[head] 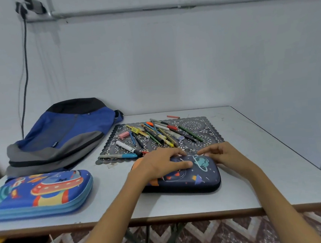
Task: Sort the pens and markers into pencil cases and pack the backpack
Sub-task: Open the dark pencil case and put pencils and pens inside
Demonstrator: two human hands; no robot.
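A pale grey table (260,170) is carrying a blue-and-grey fabric backpack (62,135), a bright-blue hard pencil case (38,193), a navy hard pencil case (201,176) and a dark lacy mat (202,128).

Your table (250,171) has a smooth, matt pale top, and the lacy mat (205,126) on it looks like perforated plastic. The backpack (62,135) is matt, creased cloth, while the blue pencil case (38,193) and the dark pencil case (199,176) have smooth moulded shells with a slight sheen. The pens and markers (157,133) show glossy plastic barrels.
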